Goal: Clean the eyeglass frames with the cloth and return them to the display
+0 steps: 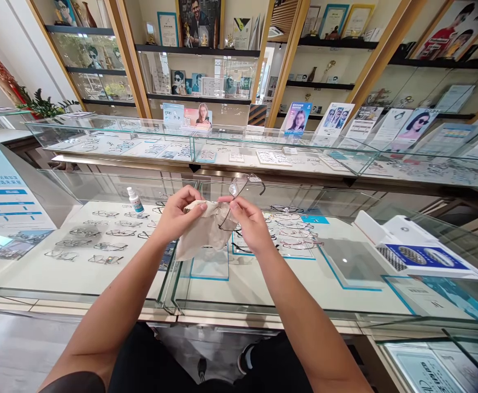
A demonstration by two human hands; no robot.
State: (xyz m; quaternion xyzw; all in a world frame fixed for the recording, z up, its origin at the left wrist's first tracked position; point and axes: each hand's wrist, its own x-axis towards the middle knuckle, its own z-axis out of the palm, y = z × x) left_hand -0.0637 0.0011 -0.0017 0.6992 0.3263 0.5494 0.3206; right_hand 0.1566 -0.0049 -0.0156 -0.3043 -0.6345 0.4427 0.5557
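In the head view, both my hands are raised over the glass display counter. My left hand (181, 212) pinches the upper edge of a beige cleaning cloth (201, 238), which hangs down below the fingers. Between the thumb and fingers of my right hand (250, 219) is a pair of eyeglasses (239, 187) with thin frames. One lens and a dark temple tip stick up above that hand, and another part crosses in front of the cloth. The cloth touches the glasses near my right fingertips. Part of the frame is hidden by fingers and cloth.
A white spray bottle (135, 201) stands on the counter at left. Rows of eyeglasses (110, 246) lie under the counter glass (119, 278). An open white box (411, 245) sits at right. Behind runs another display case (234, 143) with upright advertising cards (297, 118).
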